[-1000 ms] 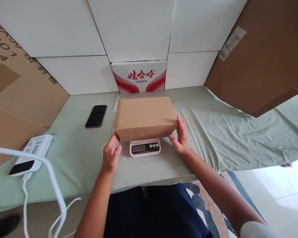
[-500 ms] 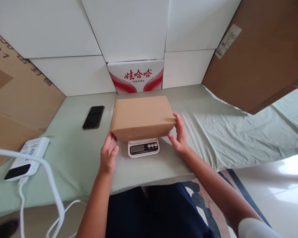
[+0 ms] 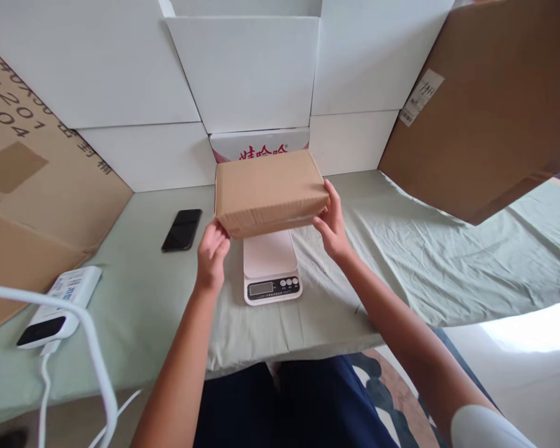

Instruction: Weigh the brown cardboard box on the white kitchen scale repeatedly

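Observation:
A plain brown cardboard box (image 3: 270, 186) is held up between my two hands over the rear of a white kitchen scale (image 3: 271, 258). My left hand (image 3: 213, 252) grips the box's near left corner, its fingertips tucked underneath. At the right end, my right hand (image 3: 331, 224) clasps the side, thumb low and fingers behind the corner. The front of the scale's platform, its small display and its round buttons are in sight; the box covers the back part. No digits can be read on the display.
A black phone (image 3: 182, 230) lies left of the box. Further left is a white device (image 3: 60, 305) with a white cable (image 3: 93, 348). White boxes (image 3: 247, 74) line the back, above a red-and-white carton (image 3: 261, 143). Large brown cardboard (image 3: 485, 112) flanks the green cloth (image 3: 424, 261) on the right.
Both hands have lifted the cardboard box up and away from me. More of the scale's platform now shows, and the box hides part of the red-and-white carton. The view has tilted slightly.

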`<state>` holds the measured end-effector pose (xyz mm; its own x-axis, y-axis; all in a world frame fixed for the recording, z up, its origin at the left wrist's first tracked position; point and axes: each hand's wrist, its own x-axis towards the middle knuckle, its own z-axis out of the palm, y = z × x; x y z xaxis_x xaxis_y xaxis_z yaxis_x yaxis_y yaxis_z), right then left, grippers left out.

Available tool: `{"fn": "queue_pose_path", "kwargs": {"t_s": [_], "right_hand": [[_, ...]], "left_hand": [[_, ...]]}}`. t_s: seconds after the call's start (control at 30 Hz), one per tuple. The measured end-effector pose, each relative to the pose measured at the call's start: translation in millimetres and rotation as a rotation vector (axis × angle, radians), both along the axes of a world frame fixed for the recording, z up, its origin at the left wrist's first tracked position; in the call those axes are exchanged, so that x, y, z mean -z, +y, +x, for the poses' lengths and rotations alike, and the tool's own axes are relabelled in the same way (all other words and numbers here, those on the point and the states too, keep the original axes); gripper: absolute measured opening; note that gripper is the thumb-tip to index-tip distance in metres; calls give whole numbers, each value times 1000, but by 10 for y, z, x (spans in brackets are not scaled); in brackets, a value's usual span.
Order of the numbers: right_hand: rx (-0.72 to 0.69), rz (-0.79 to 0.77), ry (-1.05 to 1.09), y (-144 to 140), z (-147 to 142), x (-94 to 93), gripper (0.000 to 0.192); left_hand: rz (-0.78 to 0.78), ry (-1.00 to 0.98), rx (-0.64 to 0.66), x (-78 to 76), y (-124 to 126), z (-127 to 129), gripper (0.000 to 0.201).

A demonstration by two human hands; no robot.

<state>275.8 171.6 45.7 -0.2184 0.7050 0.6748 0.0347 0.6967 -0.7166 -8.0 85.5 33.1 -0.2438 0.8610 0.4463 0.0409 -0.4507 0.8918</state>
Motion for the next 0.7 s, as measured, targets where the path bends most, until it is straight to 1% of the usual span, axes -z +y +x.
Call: {"fn": "queue_pose_path", "kwargs": {"t_s": [0.03, 0.1, 0.13, 0.2, 0.3, 0.4, 0.53, 0.63, 0.7], "right_hand": [[-23, -14, 10, 135, -47, -11, 88], [-40, -63, 36, 352, -129, 51, 93], [-42, -95, 40, 423, -160, 110, 95], [-37, -154, 28, 490, -201, 238, 97], [-34, -222, -3, 476, -226, 350, 93], [-48, -281, 2, 452, -232, 358, 91], [-51, -309, 42, 457, -199, 371, 95], [-44, -343, 50, 468, -156, 411, 98], [-55, -357, 36, 475, -146, 433, 100]], "left_hand": [[9, -5, 8, -29, 166, -10, 73], [-4, -9, 10, -12, 442, -31, 72], [-24, 0, 9, 29, 537, -40, 72], [-71, 29, 3, 146, 639, -57, 71], [-116, 41, -7, 315, 661, -80, 69], [-164, 16, -37, 408, 677, -126, 72], [-189, 1, -70, 451, 721, -251, 79], [-201, -55, -118, 463, 717, -342, 83], [-231, -77, -129, 469, 701, -364, 83]]}}
